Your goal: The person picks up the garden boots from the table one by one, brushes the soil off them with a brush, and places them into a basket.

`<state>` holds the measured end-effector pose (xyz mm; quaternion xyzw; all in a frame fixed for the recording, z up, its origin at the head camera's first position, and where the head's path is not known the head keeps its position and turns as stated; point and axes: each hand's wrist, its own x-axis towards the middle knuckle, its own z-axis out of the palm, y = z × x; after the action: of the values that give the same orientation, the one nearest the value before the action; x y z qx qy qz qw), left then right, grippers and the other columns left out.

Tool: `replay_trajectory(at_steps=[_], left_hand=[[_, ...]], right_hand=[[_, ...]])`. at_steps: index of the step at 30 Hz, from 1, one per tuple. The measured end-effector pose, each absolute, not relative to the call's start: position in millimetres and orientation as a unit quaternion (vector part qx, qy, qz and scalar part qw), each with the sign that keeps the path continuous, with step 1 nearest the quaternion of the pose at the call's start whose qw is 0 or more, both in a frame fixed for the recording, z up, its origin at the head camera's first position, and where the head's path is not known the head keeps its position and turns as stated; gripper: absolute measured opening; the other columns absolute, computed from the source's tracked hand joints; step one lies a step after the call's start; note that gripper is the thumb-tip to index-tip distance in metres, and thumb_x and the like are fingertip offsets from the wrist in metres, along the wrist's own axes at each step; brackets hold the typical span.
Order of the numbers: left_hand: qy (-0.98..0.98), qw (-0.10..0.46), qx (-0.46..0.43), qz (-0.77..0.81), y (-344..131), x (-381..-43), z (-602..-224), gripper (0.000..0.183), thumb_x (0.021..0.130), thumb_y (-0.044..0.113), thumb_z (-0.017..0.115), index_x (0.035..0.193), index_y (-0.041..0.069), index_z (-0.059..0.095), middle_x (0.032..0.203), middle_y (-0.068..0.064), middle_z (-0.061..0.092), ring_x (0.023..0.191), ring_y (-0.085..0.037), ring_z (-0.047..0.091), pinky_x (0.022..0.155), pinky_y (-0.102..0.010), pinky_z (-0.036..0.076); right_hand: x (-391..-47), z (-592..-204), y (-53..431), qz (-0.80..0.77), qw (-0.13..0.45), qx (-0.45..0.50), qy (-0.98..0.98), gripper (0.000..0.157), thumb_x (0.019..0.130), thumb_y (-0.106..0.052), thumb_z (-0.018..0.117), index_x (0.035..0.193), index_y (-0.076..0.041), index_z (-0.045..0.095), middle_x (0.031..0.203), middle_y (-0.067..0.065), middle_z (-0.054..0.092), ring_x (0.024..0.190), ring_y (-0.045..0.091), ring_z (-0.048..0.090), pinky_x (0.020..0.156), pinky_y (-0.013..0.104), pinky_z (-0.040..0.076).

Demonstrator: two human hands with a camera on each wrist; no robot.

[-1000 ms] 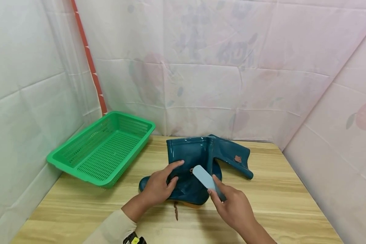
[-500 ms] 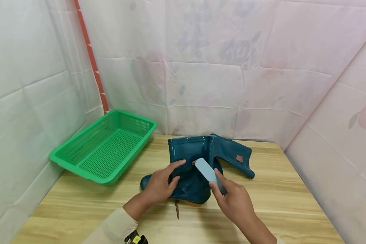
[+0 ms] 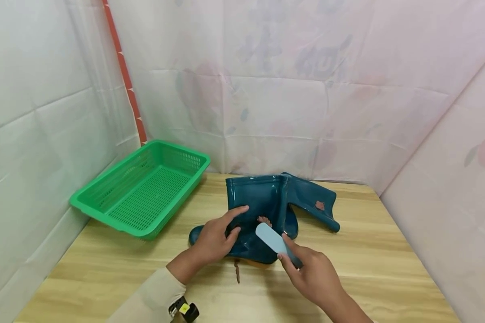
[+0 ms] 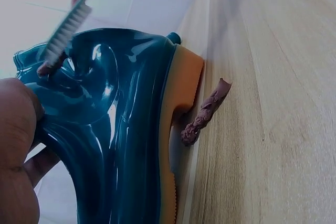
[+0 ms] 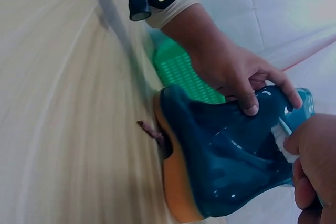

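A dark teal rain boot [image 3: 252,193] with an orange sole [image 4: 181,85] stands on the table, toe to the left. My left hand [image 3: 215,237] grips its shaft from the front, thumb and forefinger lying on the near side. Between the thumb and fingers of my right hand [image 3: 313,273] is a light blue brush [image 3: 271,237], its white bristles [image 4: 65,35] facing the boot. Just above the brush head, a reddish-brown clump [image 3: 264,220] sticks to the shaft. Another brown strip [image 4: 207,111] lies beside the sole.
Behind the held boot is a second teal boot [image 3: 307,195], its shaft bent to the right and bearing a brown patch [image 3: 319,205]. A green perforated basket [image 3: 174,215] stands at the back left of the wooden table [image 3: 372,269]. White curtains [image 3: 275,107] enclose the table.
The brush has slid down the boot's shaft, and more of the brown clump shows above it. My left hand keeps its hold on the boot. The head view has shifted slightly.
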<state>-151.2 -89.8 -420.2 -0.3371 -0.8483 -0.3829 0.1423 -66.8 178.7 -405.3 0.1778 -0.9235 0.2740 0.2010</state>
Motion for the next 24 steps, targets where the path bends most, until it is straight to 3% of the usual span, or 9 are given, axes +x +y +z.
replay_trajectory(at_steps=[5, 8, 15, 20, 24], left_hand=[[-0.844, 0.148, -0.343, -0.385, -89.3, -152.7, -419.4, 0.066, 0.099, 0.004, 0.068, 0.156, 0.025, 0.042, 0.060, 0.014, 0.038, 0.046, 0.000, 0.034, 0.049, -0.024, 0.038], [-0.842, 0.151, -0.347, -0.385, -89.5, -152.3, -419.0, 0.067, 0.099, 0.004, 0.068, 0.156, 0.025, 0.042, 0.060, 0.014, 0.037, 0.046, 0.000, 0.033, 0.049, -0.025, 0.037], [-0.840, 0.149, -0.347, -0.390, -90.2, -152.7, -418.6, 0.066, 0.098, 0.004, 0.068, 0.156, 0.025, 0.043, 0.059, 0.014, 0.035, 0.046, 0.000, 0.030, 0.048, -0.026, 0.034], [-0.841, 0.147, -0.342, -0.391, -91.1, -152.2, -417.6, 0.066, 0.099, 0.004, 0.068, 0.155, 0.026, 0.043, 0.059, 0.014, 0.036, 0.046, -0.001, 0.031, 0.048, -0.026, 0.035], [-0.839, 0.145, -0.344, -0.396, -91.2, -152.5, -418.4, 0.065, 0.100, 0.005, 0.067, 0.156, 0.027, 0.043, 0.058, 0.014, 0.037, 0.045, -0.001, 0.032, 0.046, -0.025, 0.035]], right_hand=[[-72.0, -398.2, 181.0, 0.275, 0.253, 0.206, -0.905, 0.050, 0.086, -0.012, 0.083, 0.133, -0.001, 0.068, 0.095, 0.012, 0.076, 0.069, 0.005, 0.065, 0.054, 0.021, 0.049], [-74.0, -394.0, 180.8, 0.273, 0.271, 0.192, -0.903, 0.050, 0.086, -0.011, 0.083, 0.133, -0.001, 0.068, 0.094, 0.013, 0.076, 0.069, 0.010, 0.067, 0.053, 0.023, 0.049], [-74.6, -392.4, 178.6, 0.266, 0.241, 0.157, -0.920, 0.048, 0.090, -0.016, 0.081, 0.134, -0.002, 0.068, 0.084, 0.008, 0.073, 0.060, 0.003, 0.054, 0.049, 0.022, 0.041], [-72.8, -395.9, 177.8, 0.260, 0.227, 0.148, -0.927, 0.048, 0.092, -0.019, 0.079, 0.136, -0.004, 0.067, 0.097, 0.013, 0.076, 0.070, 0.012, 0.068, 0.054, 0.026, 0.050], [-70.8, -398.8, 178.7, 0.258, 0.237, 0.154, -0.924, 0.047, 0.092, -0.018, 0.079, 0.135, -0.003, 0.067, 0.098, 0.014, 0.076, 0.073, 0.015, 0.071, 0.055, 0.027, 0.051]])
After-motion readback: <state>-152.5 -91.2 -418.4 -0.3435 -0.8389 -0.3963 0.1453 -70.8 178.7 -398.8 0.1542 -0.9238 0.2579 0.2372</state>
